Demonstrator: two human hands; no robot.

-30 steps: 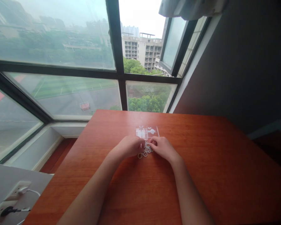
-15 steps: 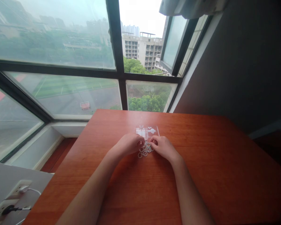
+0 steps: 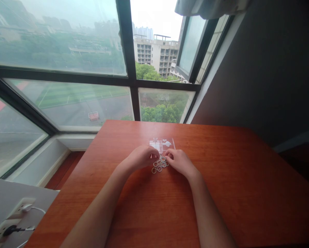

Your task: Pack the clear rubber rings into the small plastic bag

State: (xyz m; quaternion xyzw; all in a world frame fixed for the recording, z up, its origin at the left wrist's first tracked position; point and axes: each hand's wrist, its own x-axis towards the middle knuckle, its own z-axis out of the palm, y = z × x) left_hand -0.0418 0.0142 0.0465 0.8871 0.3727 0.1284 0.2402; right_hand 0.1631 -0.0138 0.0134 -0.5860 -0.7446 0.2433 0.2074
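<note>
Where the two forearms meet just above the middle of the frame, the left hand and the right hand rest on the reddish-brown wooden surface, either side of a small heap of metal rings. The rings lie loose on the wood between the hands, some overlapping, the nearest ones spilling toward the lower edge of the heap. The left hand's fingers are curled inward with their tips at the left edge of the heap; whether they pinch a ring or only touch it is too small to tell. The right hand's fingers are likewise bent toward the rings from the right, tips close together at the heap's upper right, and what they hold, if anything, cannot be made out. Just above the rings, farther up the frame, lies a clear plastic packet with white shapes inside, flat on the surface and touching or nearly touching the fingertips. In the lower left corner of the frame a white power strip sits on a grey ledge with a plug and cable in it. A large window fills the upper left.
</note>
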